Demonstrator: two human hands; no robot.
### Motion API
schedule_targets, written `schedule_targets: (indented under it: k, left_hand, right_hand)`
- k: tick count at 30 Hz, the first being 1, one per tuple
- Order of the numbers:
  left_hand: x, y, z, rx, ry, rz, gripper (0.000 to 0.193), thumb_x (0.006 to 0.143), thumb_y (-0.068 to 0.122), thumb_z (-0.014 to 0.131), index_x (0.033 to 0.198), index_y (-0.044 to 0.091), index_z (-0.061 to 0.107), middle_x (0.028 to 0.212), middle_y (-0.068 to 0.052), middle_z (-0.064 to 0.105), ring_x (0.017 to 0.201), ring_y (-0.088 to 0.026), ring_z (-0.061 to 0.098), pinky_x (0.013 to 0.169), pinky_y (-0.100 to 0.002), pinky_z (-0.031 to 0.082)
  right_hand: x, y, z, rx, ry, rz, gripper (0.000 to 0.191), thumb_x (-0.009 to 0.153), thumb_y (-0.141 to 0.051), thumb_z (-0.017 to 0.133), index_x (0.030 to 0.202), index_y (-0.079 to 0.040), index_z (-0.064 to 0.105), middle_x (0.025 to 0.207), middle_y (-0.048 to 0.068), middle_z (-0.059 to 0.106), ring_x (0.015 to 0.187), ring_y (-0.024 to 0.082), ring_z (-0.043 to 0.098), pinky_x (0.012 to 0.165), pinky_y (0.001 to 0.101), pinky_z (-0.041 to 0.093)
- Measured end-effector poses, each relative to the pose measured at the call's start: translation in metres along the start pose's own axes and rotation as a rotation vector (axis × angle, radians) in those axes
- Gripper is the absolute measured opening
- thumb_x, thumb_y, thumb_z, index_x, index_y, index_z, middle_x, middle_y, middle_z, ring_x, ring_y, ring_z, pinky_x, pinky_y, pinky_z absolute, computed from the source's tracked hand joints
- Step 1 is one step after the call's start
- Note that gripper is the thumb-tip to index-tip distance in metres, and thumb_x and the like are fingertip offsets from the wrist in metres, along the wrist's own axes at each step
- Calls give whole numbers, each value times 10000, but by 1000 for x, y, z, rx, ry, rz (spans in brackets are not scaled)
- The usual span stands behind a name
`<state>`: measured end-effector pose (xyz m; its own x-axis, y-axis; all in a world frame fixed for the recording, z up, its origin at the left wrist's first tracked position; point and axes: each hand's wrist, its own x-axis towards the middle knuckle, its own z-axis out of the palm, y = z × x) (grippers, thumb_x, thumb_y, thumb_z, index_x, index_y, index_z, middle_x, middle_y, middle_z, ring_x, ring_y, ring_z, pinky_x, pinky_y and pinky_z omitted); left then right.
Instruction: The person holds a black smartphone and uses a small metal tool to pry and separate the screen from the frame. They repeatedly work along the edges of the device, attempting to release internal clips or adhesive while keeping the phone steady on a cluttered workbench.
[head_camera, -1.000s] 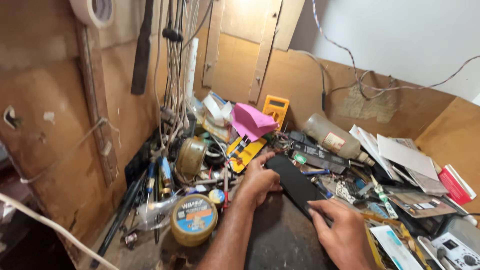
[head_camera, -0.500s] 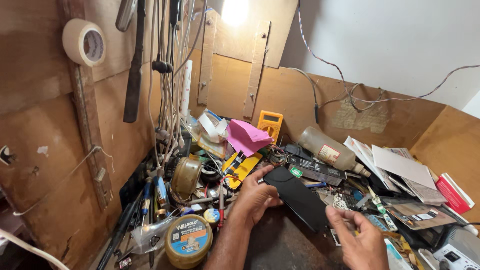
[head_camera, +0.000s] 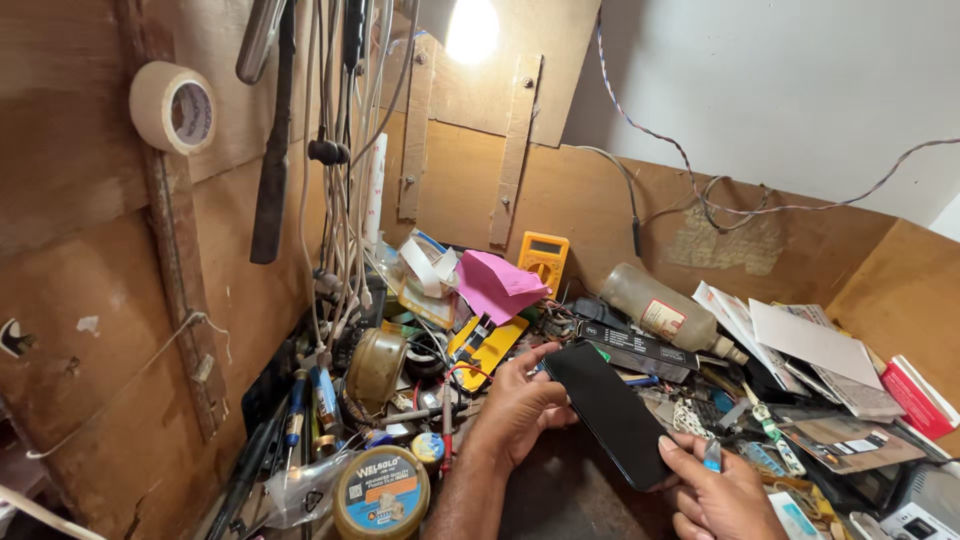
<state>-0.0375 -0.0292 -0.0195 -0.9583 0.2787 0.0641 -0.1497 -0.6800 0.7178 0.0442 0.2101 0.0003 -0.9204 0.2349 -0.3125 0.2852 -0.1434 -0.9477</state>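
The wooden bench wall (head_camera: 620, 215) stands behind everything, and I place the other things from the black phone (head_camera: 612, 410), which lies in the middle before me. Far left of the phone and higher, a roll of masking tape (head_camera: 172, 106) hangs on the wall. Behind the phone and to its right lies a dusty bottle (head_camera: 662, 312) on its side; behind it to the left stands a yellow multimeter (head_camera: 543, 259). Left of the phone and nearer to me sits a round solder spool (head_camera: 380, 492).

The phone is dark, with its long axis running from far-left to near-right. My left hand (head_camera: 515, 410) holds its far-left end: the fingers are curled around the edge, the thumb against the side, partly closed. My right hand (head_camera: 718, 490) holds the near-right end, the thumb pressed on the corner, and between the fingers a small blue tool (head_camera: 712, 456) stands up. Both hands touch the phone; neither is nearer.
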Motion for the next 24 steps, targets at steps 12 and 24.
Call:
schedule_targets:
  k: [12,24]
  left_hand:
    - [0,3,-2,22,31,27,771,701,-144,611,1449,1,493,893,-85,679,709,-181,684,597,-367,616]
    - [4,6,-7,-17,174,63,763,709,-139,588,1453,9,507,843,-57,636,657,-156,648,573,-353,600]
  right_hand:
    - [9,6,-7,44,-100,59,271,961,-268,630,1132,-62,589,720,148,591,353,89,239,322,292,196]
    - [20,14,-22,51,-97,57,338,954,-254,647,1042,72,632,907,236,678,376,87,273,341,292,242]
